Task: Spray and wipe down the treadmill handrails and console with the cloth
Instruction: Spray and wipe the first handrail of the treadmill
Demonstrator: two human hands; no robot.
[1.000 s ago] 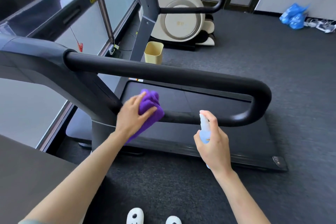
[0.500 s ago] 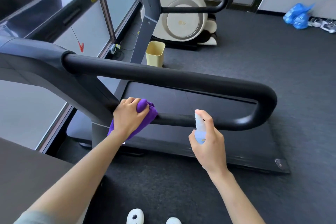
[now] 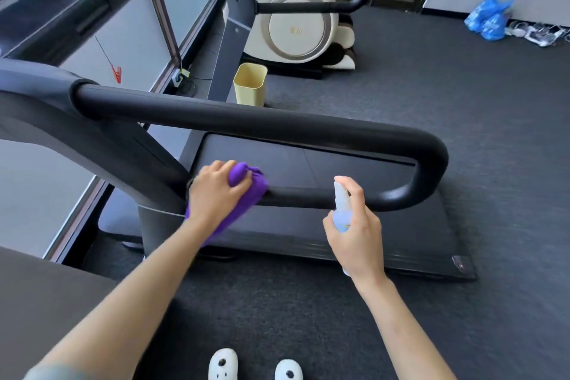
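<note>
A black looped treadmill handrail (image 3: 277, 125) runs across the middle of the view and curves back into a lower bar (image 3: 302, 198). My left hand (image 3: 216, 194) presses a purple cloth (image 3: 251, 183) onto the left end of that lower bar, beside the grey upright. My right hand (image 3: 357, 225) holds a small clear spray bottle (image 3: 341, 208) upright just in front of the lower bar, with the index finger on the nozzle. The console is out of frame at the upper left.
The treadmill deck (image 3: 354, 225) lies behind the rail. A yellow bin (image 3: 249, 88) stands beyond it, a cream massage chair (image 3: 296, 25) further back, blue bags (image 3: 489, 20) at the far wall. Dark carpet covers the floor; my white slippers (image 3: 253, 365) show at the bottom.
My left hand slid the cloth left along the lower bar toward the upright, and now sits a little back to the right. The right hand with the bottle stayed nearly still.
</note>
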